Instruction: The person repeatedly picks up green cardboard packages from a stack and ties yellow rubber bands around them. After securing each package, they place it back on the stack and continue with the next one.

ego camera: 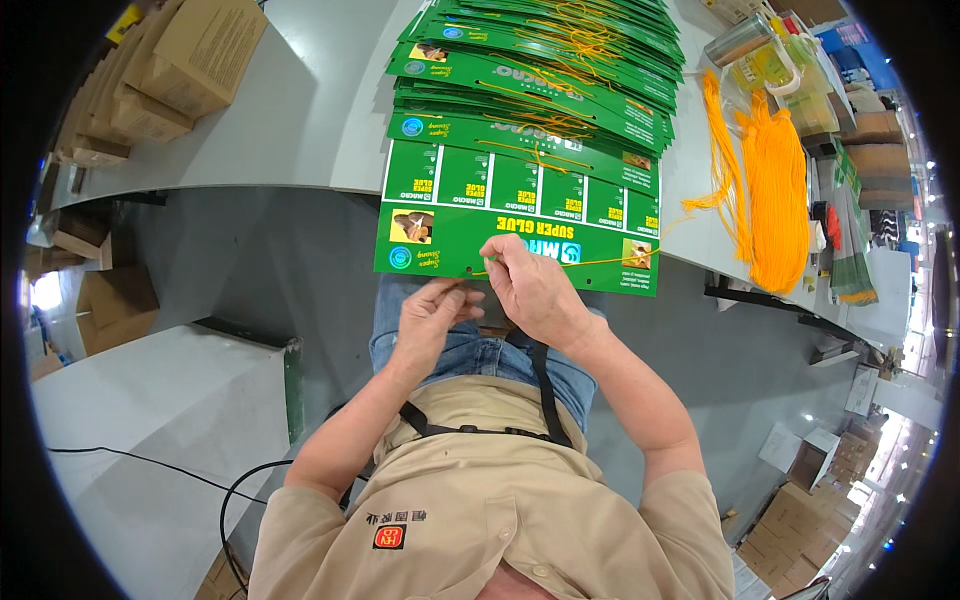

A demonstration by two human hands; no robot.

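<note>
A green printed super glue display card [465,236] lies on top at the near end of a long overlapping stack, its front edge reaching past the table edge over my lap. It has two punched holes along that edge. My right hand [536,296] is over the card, thumb and fingers pinched around an orange string [607,261]. One part of the string trails right across the card; a short piece shows by the left hole. Just below that hole is my left hand [435,319], thumb against curled fingers; whether it grips the string end is unclear.
Farther up the stack, cards [532,71] carry tied orange string loops. Bundles of orange string [776,202] lie on the table [300,154] to the right, near a clear plastic jug [795,67]. Cardboard boxes [199,60] stand at left. A white surface [172,405] is at lower left.
</note>
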